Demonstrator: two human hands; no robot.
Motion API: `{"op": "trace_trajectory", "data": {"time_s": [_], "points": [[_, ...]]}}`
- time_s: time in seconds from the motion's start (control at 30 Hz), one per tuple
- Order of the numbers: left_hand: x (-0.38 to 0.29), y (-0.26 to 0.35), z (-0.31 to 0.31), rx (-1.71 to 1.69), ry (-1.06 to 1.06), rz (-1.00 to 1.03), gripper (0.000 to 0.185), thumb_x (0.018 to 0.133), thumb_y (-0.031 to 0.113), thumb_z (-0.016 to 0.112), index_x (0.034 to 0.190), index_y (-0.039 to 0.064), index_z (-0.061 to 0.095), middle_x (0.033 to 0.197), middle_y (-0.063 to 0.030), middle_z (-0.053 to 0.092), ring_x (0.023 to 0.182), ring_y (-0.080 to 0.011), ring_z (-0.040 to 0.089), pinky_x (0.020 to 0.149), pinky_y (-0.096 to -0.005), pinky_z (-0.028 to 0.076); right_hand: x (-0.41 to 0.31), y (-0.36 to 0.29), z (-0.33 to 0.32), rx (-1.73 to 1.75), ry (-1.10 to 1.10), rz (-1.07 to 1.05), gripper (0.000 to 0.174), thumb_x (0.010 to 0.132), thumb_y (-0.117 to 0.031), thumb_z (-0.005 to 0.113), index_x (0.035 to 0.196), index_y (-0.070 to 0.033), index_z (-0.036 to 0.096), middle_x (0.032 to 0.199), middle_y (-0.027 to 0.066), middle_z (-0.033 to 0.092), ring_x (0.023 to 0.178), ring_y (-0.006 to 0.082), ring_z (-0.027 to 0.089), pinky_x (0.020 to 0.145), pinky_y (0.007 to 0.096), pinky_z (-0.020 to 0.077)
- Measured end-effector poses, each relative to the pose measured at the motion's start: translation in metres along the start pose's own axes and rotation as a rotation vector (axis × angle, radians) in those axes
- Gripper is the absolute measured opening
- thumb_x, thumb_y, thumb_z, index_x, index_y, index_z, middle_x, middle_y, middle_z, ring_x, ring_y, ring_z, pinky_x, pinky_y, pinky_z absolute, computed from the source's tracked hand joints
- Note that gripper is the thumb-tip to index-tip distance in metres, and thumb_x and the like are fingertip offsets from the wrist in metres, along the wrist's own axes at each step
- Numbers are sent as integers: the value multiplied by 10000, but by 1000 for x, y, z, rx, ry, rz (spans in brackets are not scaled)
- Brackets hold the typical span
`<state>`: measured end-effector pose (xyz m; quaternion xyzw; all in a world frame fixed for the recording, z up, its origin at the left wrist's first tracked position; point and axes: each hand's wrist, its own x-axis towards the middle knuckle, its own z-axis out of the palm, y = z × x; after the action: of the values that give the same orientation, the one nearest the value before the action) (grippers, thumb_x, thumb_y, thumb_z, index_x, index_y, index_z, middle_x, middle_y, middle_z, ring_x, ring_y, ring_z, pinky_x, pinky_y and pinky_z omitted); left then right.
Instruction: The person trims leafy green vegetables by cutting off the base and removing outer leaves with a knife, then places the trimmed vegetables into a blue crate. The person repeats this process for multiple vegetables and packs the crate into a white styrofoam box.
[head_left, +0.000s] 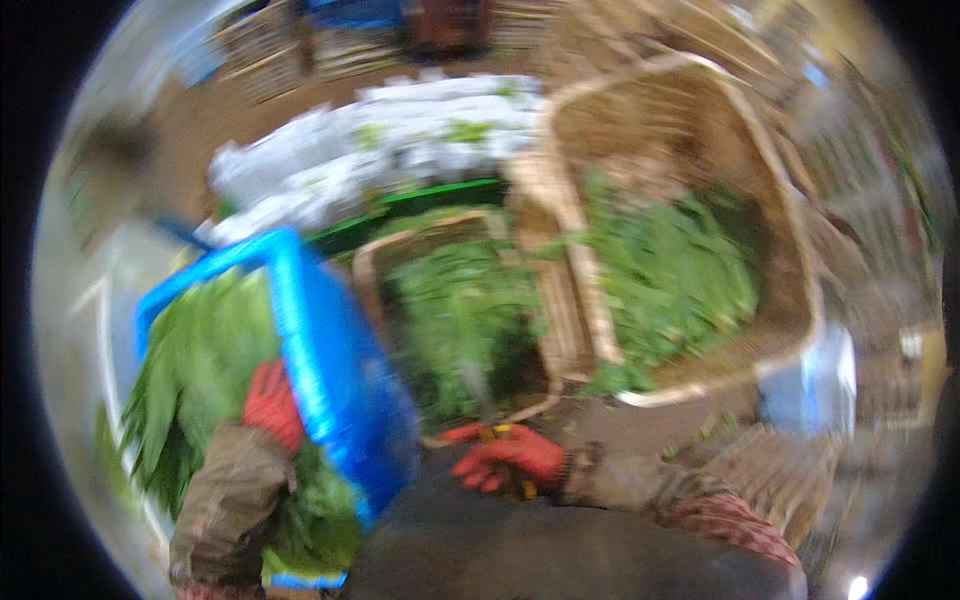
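Note:
The view is blurred. My left hand (274, 405), in a red glove, reaches into a blue plastic crate (322, 375) and touches the long green leaves (217, 337) that fill it. I cannot make out whether its fingers grip any. In its red glove, my right hand (514, 456) is closed around a yellow-and-black handle in front of my dark apron (525, 547). A blurred grey blade (476, 386), apparently a knife's, points away from that hand. It overlaps the leafy greens (457, 300) in the smaller wicker basket (364, 262) ahead.
A larger wicker basket (799, 277) at right holds more leafy greens (682, 270) low in it. Beyond the small basket, a green crate edge (442, 193) borders several white bundles (390, 135) with bits of green. Slatted crates (262, 67) stand at the far left.

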<state>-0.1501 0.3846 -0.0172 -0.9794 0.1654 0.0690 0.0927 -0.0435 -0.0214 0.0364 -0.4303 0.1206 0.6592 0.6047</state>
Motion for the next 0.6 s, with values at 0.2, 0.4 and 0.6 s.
{"op": "trace_trajectory", "data": {"time_s": [0.2, 0.4, 0.6], "points": [[68, 9, -69, -199, -244, -104, 716, 761, 381, 691, 1390, 83, 519, 1216, -189, 608, 1129, -380, 550, 955, -518, 416, -100, -30, -114, -69, 26, -453, 555, 954, -264, 628, 1454, -117, 437, 1157, 94, 659, 913, 157, 657, 758, 300, 534], [345, 111, -224, -350, 99, 484, 667, 678, 188, 788, 1263, -26, 548, 1070, -220, 655, 947, -423, 620, 795, -489, 507, -322, -129, -246, -201, 757, -1087, 631, 930, -273, 650, 1462, -37, 406, 950, 119, 718, 653, 159, 673, 580, 278, 543], [646, 492, -166, -487, 645, 1234, 553, 710, 125, 711, 1251, 81, 608, 1159, -117, 645, 1051, -339, 612, 913, -472, 495, -381, -190, -326, -133, 853, -1397, 597, 1060, -436, 372, 1506, -41, 333, 964, 91, 710, 577, 145, 602, 480, 255, 494]]}}
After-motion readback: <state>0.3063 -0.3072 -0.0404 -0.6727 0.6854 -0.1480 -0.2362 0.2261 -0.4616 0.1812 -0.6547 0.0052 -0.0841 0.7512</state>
